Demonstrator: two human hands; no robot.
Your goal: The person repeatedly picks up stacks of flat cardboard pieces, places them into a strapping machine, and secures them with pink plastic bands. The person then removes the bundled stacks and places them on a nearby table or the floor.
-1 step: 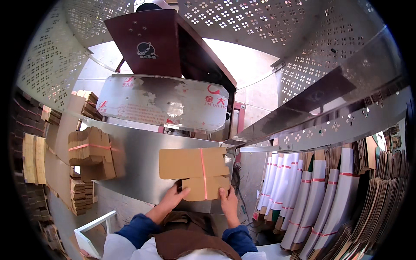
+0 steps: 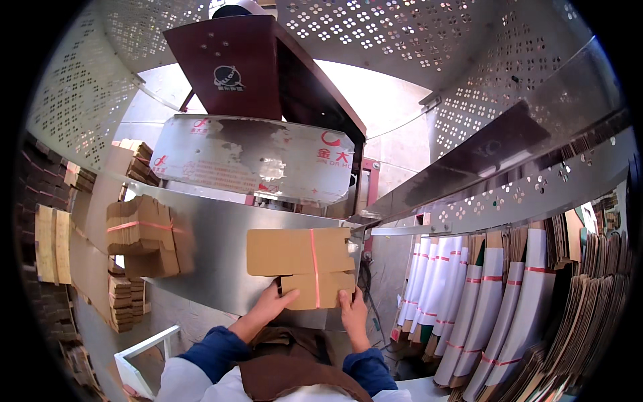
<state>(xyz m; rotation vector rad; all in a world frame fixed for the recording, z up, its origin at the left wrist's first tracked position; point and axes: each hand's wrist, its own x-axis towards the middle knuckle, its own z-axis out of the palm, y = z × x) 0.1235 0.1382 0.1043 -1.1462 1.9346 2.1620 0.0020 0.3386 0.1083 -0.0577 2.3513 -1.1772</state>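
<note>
A bundle of flat brown cardboard blanks [image 2: 278, 253], bound by one pink strap, is held above the near edge of the metal tabletop [image 2: 218, 258]. My left hand [image 2: 273, 303] grips its lower left part, thumb on top and fingers underneath. On the lower right corner, my right hand [image 2: 353, 308] holds it the same way, fingers partly hidden beneath. Toward the left end of the tabletop lies a second strapped cardboard stack [image 2: 142, 228], apart from both hands.
Behind the tabletop stands a dark red machine [image 2: 228, 74] with a worn metal cover plate [image 2: 241, 157]. Perforated metal panels [image 2: 375, 40] curve around it. Strapped white and brown bundles [image 2: 482, 295] stand at the right. More cardboard stacks [image 2: 127, 301] and a white frame [image 2: 137, 375] are at the left.
</note>
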